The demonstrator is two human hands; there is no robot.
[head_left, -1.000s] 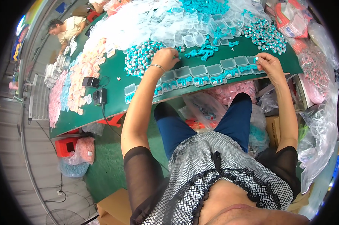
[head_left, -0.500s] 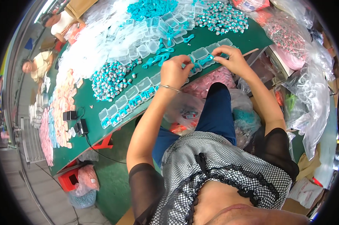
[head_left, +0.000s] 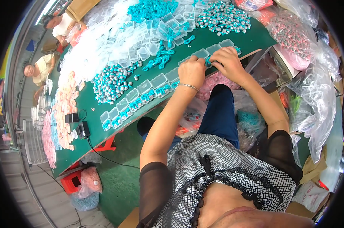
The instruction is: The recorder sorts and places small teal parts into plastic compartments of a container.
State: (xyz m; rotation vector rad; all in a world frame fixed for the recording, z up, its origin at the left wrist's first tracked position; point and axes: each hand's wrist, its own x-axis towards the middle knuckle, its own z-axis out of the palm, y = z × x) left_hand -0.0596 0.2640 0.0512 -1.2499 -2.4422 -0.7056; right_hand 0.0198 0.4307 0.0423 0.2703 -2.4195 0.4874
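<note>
My left hand [head_left: 192, 71] and my right hand [head_left: 225, 62] meet at the front edge of a green table [head_left: 202, 36], fingers pinched together over a small clear plastic box [head_left: 199, 54] with a turquoise part in it. A row of open clear boxes [head_left: 141, 99] holding turquoise pieces runs along the table's front edge to the left of my hands. A bracelet sits on my left wrist. What exactly the fingertips hold is hidden.
Heaps of small grey-and-turquoise parts [head_left: 110, 81], turquoise cords [head_left: 151, 8] and empty clear boxes [head_left: 103, 41] cover the table. Pink parts [head_left: 63, 110] lie at the left end. Plastic bags [head_left: 312, 87] crowd my right. Two other people [head_left: 40, 70] sit far left.
My left hand has moved right along the row of boxes to join my right hand, and both now work on one box. The view has swung left with my head.
</note>
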